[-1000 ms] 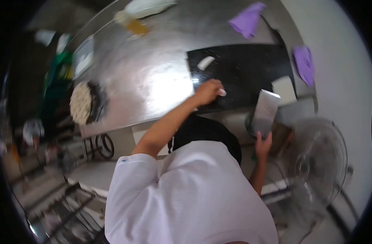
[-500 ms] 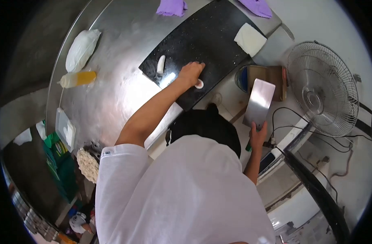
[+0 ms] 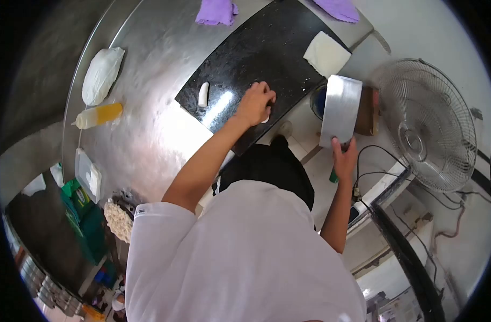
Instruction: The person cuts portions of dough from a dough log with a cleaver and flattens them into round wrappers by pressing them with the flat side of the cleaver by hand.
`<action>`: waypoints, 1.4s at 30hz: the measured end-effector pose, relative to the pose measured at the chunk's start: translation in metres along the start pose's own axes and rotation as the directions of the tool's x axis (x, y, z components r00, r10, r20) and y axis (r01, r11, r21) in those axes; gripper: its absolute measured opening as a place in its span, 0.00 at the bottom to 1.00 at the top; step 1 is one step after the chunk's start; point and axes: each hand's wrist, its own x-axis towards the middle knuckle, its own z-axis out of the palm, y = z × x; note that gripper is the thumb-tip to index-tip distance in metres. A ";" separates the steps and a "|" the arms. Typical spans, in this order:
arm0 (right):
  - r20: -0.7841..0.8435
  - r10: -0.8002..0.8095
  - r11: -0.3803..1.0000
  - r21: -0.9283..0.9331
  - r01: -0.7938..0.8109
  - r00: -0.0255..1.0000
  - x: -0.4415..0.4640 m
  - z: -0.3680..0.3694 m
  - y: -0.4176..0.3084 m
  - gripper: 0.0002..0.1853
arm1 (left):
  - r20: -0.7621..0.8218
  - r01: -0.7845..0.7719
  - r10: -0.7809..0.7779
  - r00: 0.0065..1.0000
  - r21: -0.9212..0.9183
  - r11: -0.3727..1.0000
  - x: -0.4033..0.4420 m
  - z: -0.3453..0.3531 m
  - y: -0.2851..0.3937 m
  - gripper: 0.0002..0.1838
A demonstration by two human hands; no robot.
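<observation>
On the black board (image 3: 240, 59), my left hand (image 3: 254, 104) lies with its fingers curled, closed over a small piece of white dough (image 3: 265, 119). Most of that piece is hidden; only its edge shows beside the hand. A short white dough roll (image 3: 203, 95) lies on the board to the left, apart from the hand. My right hand (image 3: 343, 158) is wrapped around the green handle of a cleaver (image 3: 341, 110). Its broad, flat metal blade points forward, off the board's right side. A folded white cloth (image 3: 327, 53) rests at the board's far right corner.
On the steel table (image 3: 143, 107) are a squeeze bottle of yellow liquid (image 3: 99, 115), a white plastic bag (image 3: 102, 76) and a lidded plastic box (image 3: 88, 174). Purple cloths (image 3: 216, 12) lie at the back. A wire-guarded fan (image 3: 430, 126) and cables stand to the right.
My left hand has curled its fingers, covering more of the dough piece. The right hand has moved the cleaver forward and up. The view has shifted slightly.
</observation>
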 end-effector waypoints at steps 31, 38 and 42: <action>0.115 -0.260 0.965 -0.007 0.263 0.959 0.039 0.019 0.008 0.14 | 0.159 0.535 -0.525 0.836 -0.449 0.716 0.003 -0.019 -0.023 0.18; 0.079 -0.124 0.973 0.203 0.106 0.989 0.051 0.010 -0.014 0.15 | -0.516 0.522 -0.547 0.660 -0.209 0.827 0.014 0.037 0.025 0.43; 0.040 -0.142 0.961 0.245 0.128 0.989 0.084 0.008 -0.049 0.16 | -0.464 0.503 -0.476 0.747 -0.074 0.861 0.007 0.043 0.026 0.45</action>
